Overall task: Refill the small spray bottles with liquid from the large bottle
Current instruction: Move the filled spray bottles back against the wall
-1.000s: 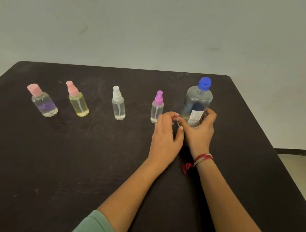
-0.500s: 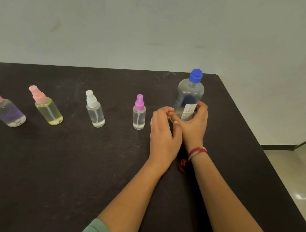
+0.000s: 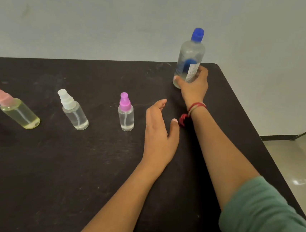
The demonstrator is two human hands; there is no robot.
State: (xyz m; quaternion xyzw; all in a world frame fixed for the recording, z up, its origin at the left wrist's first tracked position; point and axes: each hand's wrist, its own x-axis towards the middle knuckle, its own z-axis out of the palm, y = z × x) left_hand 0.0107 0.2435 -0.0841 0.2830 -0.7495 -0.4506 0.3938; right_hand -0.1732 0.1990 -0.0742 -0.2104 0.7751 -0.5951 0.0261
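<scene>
Now left hand has released large bottle.

The large bottle at one o'clock is clear, glossy plastic with a matt blue plastic cap and a papery white label. The purple-capped spray bottle and white-capped spray bottle toward nine o'clock show the same smooth clear plastic. The table is matt black, scuffed and faintly rough; the sleeve is soft green cloth.

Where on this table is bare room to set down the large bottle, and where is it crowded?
Bare: the near table in front of the row, and the far strip behind the white-capped spray bottle and purple-capped spray bottle. Crowded: between that bottle and the left hand.
</scene>
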